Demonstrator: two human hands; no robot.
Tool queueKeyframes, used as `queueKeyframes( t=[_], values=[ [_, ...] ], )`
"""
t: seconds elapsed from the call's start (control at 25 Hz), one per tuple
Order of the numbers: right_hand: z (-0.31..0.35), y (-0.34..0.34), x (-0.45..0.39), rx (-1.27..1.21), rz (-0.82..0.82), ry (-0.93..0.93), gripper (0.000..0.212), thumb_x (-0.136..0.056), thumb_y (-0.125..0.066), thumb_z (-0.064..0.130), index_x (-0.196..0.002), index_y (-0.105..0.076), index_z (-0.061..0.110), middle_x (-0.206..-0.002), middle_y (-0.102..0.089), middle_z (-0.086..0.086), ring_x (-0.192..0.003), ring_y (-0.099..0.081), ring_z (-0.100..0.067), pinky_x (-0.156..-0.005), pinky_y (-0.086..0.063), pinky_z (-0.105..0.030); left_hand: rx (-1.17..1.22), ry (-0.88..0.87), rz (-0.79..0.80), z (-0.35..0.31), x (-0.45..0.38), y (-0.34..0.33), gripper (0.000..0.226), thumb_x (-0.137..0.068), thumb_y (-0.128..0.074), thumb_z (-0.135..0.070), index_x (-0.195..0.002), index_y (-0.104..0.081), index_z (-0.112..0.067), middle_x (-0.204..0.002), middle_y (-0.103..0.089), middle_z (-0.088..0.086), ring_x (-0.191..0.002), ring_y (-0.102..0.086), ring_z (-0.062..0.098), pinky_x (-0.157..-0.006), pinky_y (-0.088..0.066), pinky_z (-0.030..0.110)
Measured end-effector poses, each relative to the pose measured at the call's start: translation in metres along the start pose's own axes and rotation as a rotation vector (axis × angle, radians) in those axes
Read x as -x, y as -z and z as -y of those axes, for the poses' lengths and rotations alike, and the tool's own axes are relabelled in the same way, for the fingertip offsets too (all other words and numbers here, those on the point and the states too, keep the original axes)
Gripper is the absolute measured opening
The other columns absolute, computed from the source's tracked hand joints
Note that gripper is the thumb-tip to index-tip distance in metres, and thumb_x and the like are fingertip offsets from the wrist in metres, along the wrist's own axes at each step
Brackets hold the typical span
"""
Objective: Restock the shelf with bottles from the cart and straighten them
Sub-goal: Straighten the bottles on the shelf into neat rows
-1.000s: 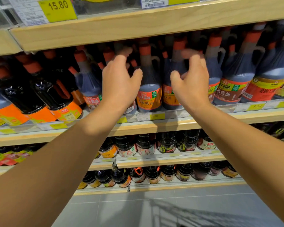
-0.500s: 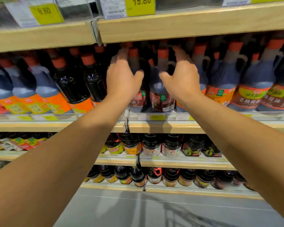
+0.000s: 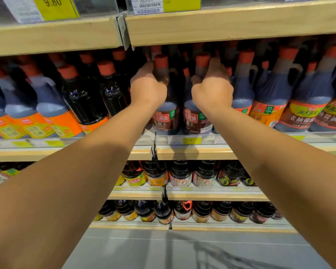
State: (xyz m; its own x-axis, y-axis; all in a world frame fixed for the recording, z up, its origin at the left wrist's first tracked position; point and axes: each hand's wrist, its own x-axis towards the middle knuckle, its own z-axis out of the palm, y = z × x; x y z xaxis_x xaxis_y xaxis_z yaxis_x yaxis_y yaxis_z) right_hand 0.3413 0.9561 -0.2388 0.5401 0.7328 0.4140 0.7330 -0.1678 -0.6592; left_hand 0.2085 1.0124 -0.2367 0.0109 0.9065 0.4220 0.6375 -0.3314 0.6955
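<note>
even, warm store light, perhaps from overhead. bottles (image 3: 80,100) at nine o'clock carry small glare spots. shelf edge (image 3: 231,22) bows with wide-angle distortion. motion blur softens the labels; faint shadows on the floor (image 3: 144,249) at six o'clock.

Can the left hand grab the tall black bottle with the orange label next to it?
Probably yes. The left hand is wrapped around a brown-label bottle right now, so it must let go first. The tall black bottle stands at the shelf front, just left, with nothing in front of it.
</note>
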Motion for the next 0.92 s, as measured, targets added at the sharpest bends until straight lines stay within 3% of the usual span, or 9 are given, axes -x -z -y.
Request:
queueKeyframes(
  t=[0.12,0.32,0.52,0.72,0.92],
  values=[
    [0.002,-0.002,-0.004,-0.016,0.013,-0.025,0.050,-0.091,-0.054,0.026,-0.137,-0.037,0.014,-0.135,-0.044,-0.009,-0.119,-0.049,-0.036,-0.081,-0.040,-0.038,0.145,-0.022,0.082,0.011,-0.003,0.012,0.029,-0.077,-0.063,-0.030,-0.103,-0.065,-0.018,-0.099,-0.070,0.005,-0.096,-0.064,0.026,-0.082,-0.053,0.032],
    [0.002,-0.005,-0.008,-0.028,0.031,-0.038,0.050,-0.092,-0.053,0.025,-0.137,-0.037,0.013,-0.136,-0.042,-0.010,-0.120,-0.047,-0.036,-0.085,-0.042,-0.040,0.273,-0.021,0.180,0.017,-0.002,0.017,0.035,-0.074,-0.062,-0.029,-0.106,-0.066,-0.019,-0.102,-0.071,0.002,-0.097,-0.065,0.018,-0.090,-0.053,0.041],
    [-0.001,-0.004,-0.015,-0.042,0.095,-0.014,0.060,-0.091,-0.054,0.025,-0.145,-0.028,0.015,-0.140,-0.040,-0.012,-0.123,-0.046,-0.034,-0.091,-0.042,-0.038,0.239,-0.022,0.113,0.010,0.001,0.004,0.036,-0.077,-0.061,-0.029,-0.111,-0.066,-0.021,-0.102,-0.070,0.001,-0.096,-0.065,0.019,-0.089,-0.053,0.037],
    [-0.003,-0.006,-0.014,-0.040,0.081,0.009,0.058,-0.091,-0.054,0.025,-0.143,-0.031,0.014,-0.139,-0.040,-0.012,-0.123,-0.046,-0.033,-0.092,-0.042,-0.038,0.176,-0.034,0.118,0.011,-0.002,0.004,0.036,-0.078,-0.061,-0.033,-0.112,-0.064,-0.023,-0.103,-0.069,0.000,-0.098,-0.064,0.021,-0.088,-0.053,0.034],
    [-0.003,-0.007,-0.013,-0.010,0.061,0.023,0.059,-0.092,-0.055,0.027,-0.144,-0.029,0.014,-0.141,-0.038,-0.012,-0.124,-0.046,-0.034,-0.092,-0.043,-0.037,-0.032,-0.072,-0.032,0.004,-0.001,-0.002,0.028,-0.084,-0.063,-0.029,-0.109,-0.064,-0.016,-0.104,-0.068,0.009,-0.098,-0.061,0.029,-0.078,-0.050,0.031]
  ],
)
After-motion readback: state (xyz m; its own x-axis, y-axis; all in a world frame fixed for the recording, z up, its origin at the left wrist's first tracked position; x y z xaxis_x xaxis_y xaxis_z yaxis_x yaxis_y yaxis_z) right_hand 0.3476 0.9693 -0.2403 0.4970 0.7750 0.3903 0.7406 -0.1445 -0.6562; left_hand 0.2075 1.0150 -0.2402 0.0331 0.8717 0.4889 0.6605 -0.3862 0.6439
